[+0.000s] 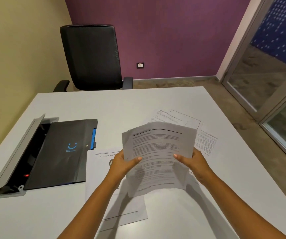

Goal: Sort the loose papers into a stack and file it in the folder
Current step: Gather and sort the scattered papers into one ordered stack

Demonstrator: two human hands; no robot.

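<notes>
Both hands hold a small stack of printed papers (157,152) up above the white table (104,104). My left hand (123,163) grips its left edge, thumb on the front. My right hand (192,161) grips the right edge the same way. The sheets are not quite aligned. A loose printed sheet (102,169) lies flat on the table under my left arm. More loose sheets (187,119) lie fanned on the table behind the held stack. The black folder (61,152), closed, with a blue smiley mark and blue tabs, lies to the left.
An open grey cable box (13,156) is set in the table left of the folder, its lid raised. A black office chair (92,57) stands at the table's far side. A glass door (268,75) is at the right.
</notes>
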